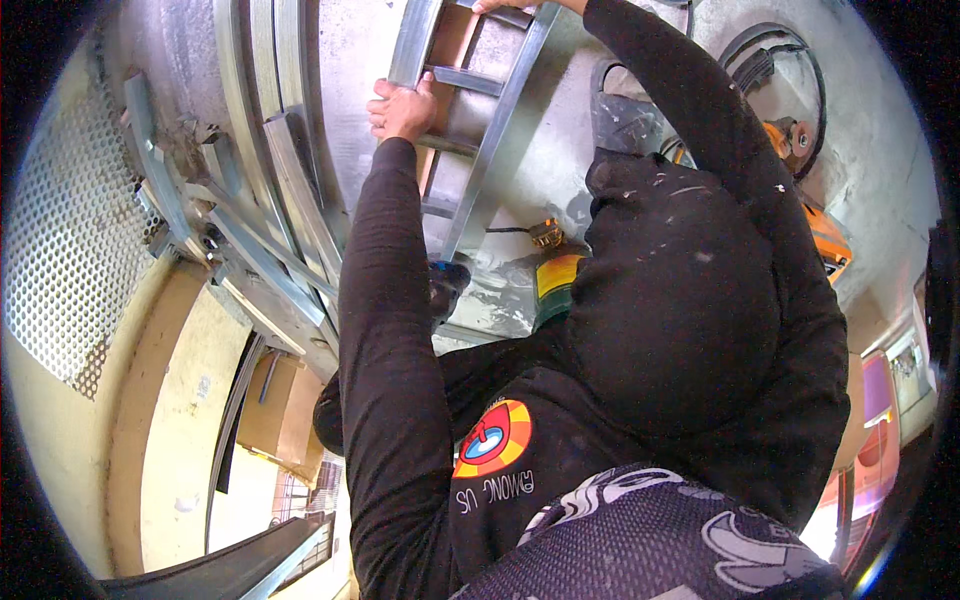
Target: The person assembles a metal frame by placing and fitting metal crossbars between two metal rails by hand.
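A ladder-like metal frame (484,165), with two long side rails and several short cross bars, lies on the grey floor ahead of me. My left hand (403,109) has its fingers wrapped over the left rail (414,45). At the top edge of the picture, my right hand (503,5) is partly cut off; its visible fingers curl onto the far part of the frame. A brown flat strip (452,45) shows between the rails, running lengthwise beneath the cross bars.
Long metal tubes (290,60) and shorter offcuts (245,240) lie to the left, beside a perforated metal sheet (70,240). A small yellow-and-black object (547,233) is near my legs. An orange power tool with a disc (795,143) and a coiled black cable (822,95) lie to the right.
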### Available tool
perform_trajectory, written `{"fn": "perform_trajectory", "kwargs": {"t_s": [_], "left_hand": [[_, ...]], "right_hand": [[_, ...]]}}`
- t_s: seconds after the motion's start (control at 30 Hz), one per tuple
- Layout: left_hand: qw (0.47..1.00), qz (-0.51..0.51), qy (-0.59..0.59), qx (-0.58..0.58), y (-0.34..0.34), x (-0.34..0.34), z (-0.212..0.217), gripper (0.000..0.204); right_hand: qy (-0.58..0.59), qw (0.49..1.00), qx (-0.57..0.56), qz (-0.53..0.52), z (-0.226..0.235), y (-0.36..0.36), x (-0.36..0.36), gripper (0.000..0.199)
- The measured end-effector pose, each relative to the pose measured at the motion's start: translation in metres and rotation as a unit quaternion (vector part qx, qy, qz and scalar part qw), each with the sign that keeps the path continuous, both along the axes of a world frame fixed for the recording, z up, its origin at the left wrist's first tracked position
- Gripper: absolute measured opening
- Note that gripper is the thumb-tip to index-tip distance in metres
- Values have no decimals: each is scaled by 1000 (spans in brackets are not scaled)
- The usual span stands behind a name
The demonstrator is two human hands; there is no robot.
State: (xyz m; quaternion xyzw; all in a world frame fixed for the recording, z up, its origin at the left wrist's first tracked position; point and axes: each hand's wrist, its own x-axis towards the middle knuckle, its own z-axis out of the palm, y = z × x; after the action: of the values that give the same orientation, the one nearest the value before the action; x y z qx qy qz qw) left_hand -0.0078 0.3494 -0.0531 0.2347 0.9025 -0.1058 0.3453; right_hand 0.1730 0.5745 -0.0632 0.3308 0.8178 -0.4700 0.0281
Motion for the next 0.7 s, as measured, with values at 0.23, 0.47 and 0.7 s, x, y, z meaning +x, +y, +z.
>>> {"fn": "perform_trajectory", "kwargs": {"t_s": [0.23,0.47,0.7], "left_hand": [[1000,2,4,-10,1,0,-2,104],[1000,10,6,-4,-1,-3,0,102],[1000,7,-7,-8,1,-1,3,103]], "right_hand": [[53,998,-38,7,0,0,4,32],[59,997,-48,7,8,-3,1,32],[48,997,-52,1,8,-3,4,32]]}}
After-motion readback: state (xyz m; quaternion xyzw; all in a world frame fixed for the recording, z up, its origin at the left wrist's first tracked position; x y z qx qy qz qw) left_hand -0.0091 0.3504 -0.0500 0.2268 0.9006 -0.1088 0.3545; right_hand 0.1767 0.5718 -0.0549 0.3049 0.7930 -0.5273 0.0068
